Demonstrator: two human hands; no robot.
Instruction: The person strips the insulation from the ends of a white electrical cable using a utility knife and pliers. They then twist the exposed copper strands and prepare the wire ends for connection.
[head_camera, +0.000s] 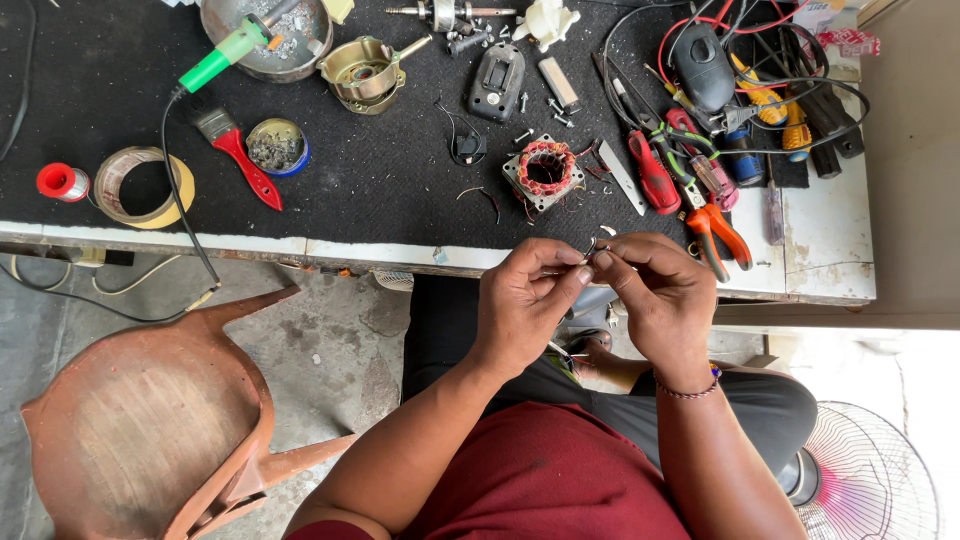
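Hands pinching a small metal part at the counter edge

Left hand and right hand pinch the part between fingertips, just below the stator on the counter.

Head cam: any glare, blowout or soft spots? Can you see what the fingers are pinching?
Head view: even daylight, soft shadows; lower-right corner around the fan guard is blown out. Bench mat sharp. Left hand and right hand pinch a small metal piece, too small to identify.

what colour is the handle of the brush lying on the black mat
Red: the brush has a red handle and dark bristles, seen in the head view.
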